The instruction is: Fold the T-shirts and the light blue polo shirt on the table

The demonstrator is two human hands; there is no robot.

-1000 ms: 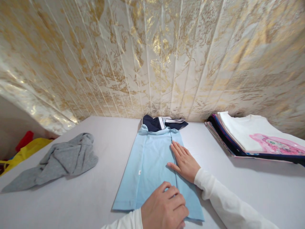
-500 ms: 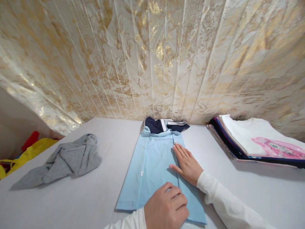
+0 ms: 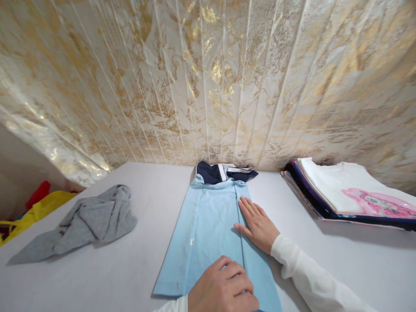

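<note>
A light blue shirt (image 3: 214, 221) with a navy and white collar (image 3: 211, 172) lies lengthwise on the white table, its sides folded inward. My right hand (image 3: 258, 225) rests flat on its right folded side, fingers stretched out and thumb apart. Over the shirt's near end, at the bottom of the view, is my left hand (image 3: 224, 288). Its fingers are curled round the fabric by the lower hem; the fingertips are hidden, and a bit of darker blue cloth shows beneath them.
A crumpled grey garment (image 3: 94, 221) lies on the table (image 3: 156, 195) at left. On the right is a stack of folded clothes (image 3: 312, 195), topped by a white shirt (image 3: 338, 173) with a pink print. Yellow fabric (image 3: 42, 210) sits beyond the left edge. A gold-patterned curtain (image 3: 208, 86) hangs behind.
The view has shifted slightly. My left hand has dropped a little lower at the shirt's near end, and darker blue cloth now shows under it. My right hand stays flat on the shirt.
</note>
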